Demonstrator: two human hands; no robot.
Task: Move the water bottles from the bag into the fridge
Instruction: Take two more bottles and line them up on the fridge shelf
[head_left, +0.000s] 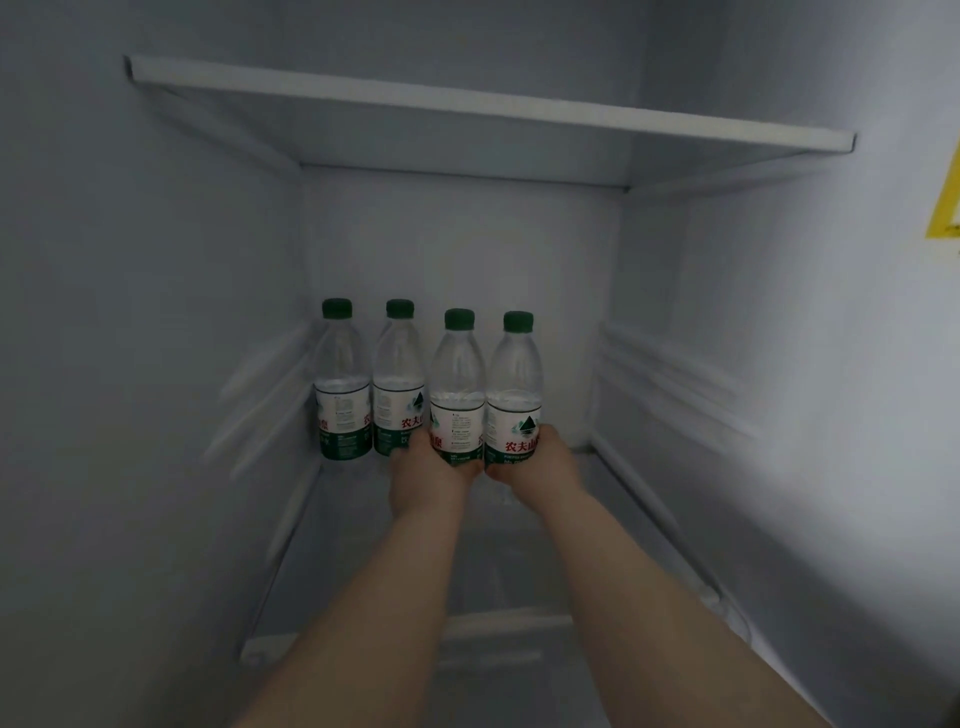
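A: Four in the fridge (156, 312), why bunched left?
B: Two standing bottles (340, 384) hug the back-left corner. The left grip (431, 478) curls round the third bottle (457, 395) and the right grip (540, 462) round the fourth bottle (514, 400), both low on the labels, likely to close up the row.
A: Room?
B: Open shelf (597, 519) rightward; caps well under the upper shelf (467, 109). Bases possibly touching down, too blurred to tell

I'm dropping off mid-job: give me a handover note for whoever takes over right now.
Left hand grips the third bottle near its base; right hand grips the fourth bottle likewise, both upright.
First bottle and second bottle already stand at the back left of the shelf.
Left: set the held pair down beside them, release.
Bag out of view; bottles remaining there unknown.
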